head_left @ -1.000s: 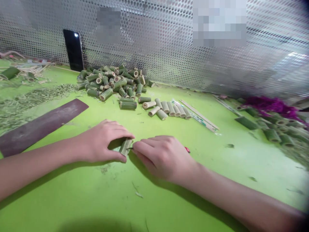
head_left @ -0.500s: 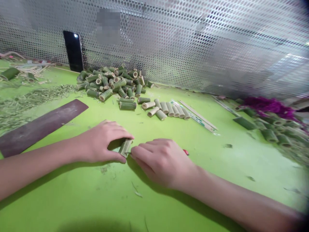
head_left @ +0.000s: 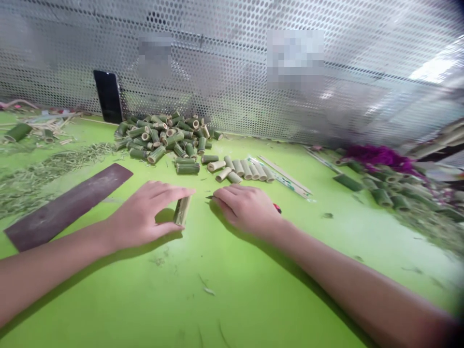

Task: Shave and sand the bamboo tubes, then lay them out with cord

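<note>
My left hand (head_left: 145,210) pinches a short bamboo piece (head_left: 182,210) by its two ends, between thumb and fingers. Its side facing right looks pale and partly peeled, while the other side is darker green. To the right, my right hand (head_left: 246,205) is closed, palm down, around a small knife. The knife's dark pointed tip (head_left: 209,197) pokes out past the fingers, apart from the bamboo. Its red-and-black handle end (head_left: 277,208) shows behind the hand; the rest is hidden in the grip.
Behind my hands lies a heap of green bamboo pieces (head_left: 155,137), with a row of pale peeled ones (head_left: 250,170) beside it. A sandpaper strip (head_left: 68,205) lies left. A phone (head_left: 108,96) leans on the perforated metal sheet (head_left: 224,96). Purple fibres (head_left: 379,158) sit right.
The knife hand has drawn away to the right and farther off, leaving a gap from the bamboo. My left hand has turned the bamboo piece more upright.
</note>
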### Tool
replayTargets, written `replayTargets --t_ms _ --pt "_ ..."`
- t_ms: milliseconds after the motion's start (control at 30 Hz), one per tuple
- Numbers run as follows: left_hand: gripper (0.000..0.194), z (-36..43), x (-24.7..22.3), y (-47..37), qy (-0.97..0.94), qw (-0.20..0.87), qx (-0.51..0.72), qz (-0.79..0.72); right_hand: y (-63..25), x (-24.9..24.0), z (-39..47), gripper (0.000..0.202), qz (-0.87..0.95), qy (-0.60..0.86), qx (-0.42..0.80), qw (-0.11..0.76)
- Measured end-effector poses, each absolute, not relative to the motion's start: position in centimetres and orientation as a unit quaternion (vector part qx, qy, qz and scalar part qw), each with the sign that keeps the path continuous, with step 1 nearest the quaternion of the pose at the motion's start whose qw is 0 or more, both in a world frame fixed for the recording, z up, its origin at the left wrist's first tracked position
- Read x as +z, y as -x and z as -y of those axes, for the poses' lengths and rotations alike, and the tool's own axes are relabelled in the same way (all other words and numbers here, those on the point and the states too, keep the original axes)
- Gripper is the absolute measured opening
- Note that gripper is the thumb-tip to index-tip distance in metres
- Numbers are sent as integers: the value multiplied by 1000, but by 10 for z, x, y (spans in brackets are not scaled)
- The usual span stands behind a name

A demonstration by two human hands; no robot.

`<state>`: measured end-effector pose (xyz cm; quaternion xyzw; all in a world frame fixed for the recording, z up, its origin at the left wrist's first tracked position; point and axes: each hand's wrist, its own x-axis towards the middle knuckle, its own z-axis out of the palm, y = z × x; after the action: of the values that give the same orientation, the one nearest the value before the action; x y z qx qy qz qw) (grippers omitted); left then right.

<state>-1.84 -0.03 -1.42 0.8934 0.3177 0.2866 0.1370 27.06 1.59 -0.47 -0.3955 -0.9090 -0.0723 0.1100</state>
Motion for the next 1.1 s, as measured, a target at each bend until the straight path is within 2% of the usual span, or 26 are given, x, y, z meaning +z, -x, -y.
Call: replayTargets --t_ms 133,233,300,433,500,567,733,1100 --pt "55 0 -13 20 -898 99 315 -292 -266 0 -23 25 904 409 -59 110" --pt "60 2 -10 18 -895 114 321 -288 -260 9 -16 26 895 417 -5 158" --pt "61 3 -9 17 -891 127 329 -284 -253 14 -7 29 872 430 128 195" --pt "64 6 -7 15 -881 139 353 -283 -237 14 7 32 757 348 516 197" --pt "63 8 -8 13 -882 141 358 -272 -230 8 11 34 683 302 629 214" --pt "61 8 -9 12 -888 139 357 -256 -226 2 12 38 614 290 690 251" --pt "49 7 -13 12 -902 106 353 -226 -222 -8 13 40 519 283 757 278" --pt "27 4 -11 14 -887 77 421 -174 -223 -11 14 38 487 288 774 283"
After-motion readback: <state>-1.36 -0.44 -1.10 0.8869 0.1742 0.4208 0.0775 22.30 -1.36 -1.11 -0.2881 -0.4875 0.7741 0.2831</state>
